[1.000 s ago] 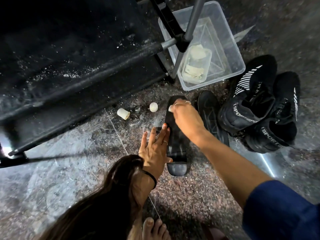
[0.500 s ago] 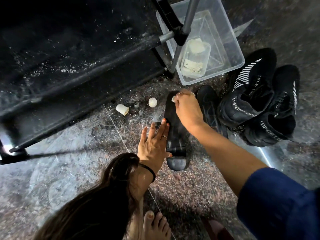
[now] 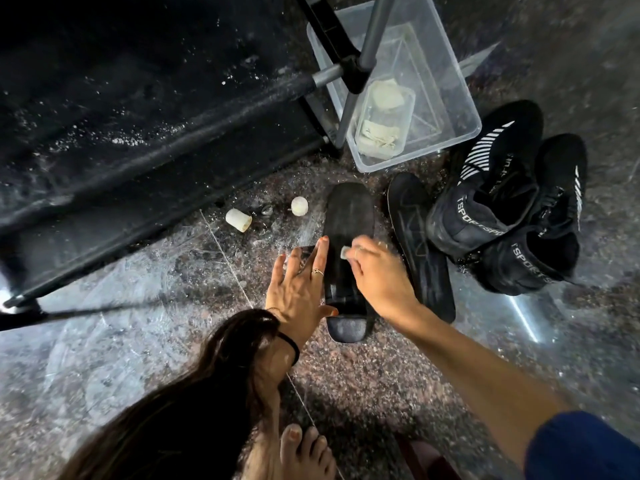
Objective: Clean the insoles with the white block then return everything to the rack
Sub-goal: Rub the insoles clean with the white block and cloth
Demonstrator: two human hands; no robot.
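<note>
A black insole [image 3: 349, 216] lies lengthwise on the stone floor in front of me. My right hand [image 3: 379, 275] pinches a small white block [image 3: 345, 251] and presses it on the insole's middle. My left hand [image 3: 300, 289] lies flat with straight fingers on the insole's left edge and the floor, thumb on its heel end. A second black insole [image 3: 420, 251] lies just to the right. The two black shoes [image 3: 509, 202] stand beside it. The black rack [image 3: 138, 140] fills the upper left.
A clear plastic box [image 3: 460, 109] with a smaller container of white pieces stands behind the insoles, by the rack's grey leg [image 3: 363, 74]. Two small white stubs [image 3: 238, 220] [image 3: 299, 205] lie on the floor left of the insole. My bare foot [image 3: 304, 452] is at the bottom.
My right hand has slid the white block from the insole's toe end back to its middle. The left hand has kept its place on the insole's edge.
</note>
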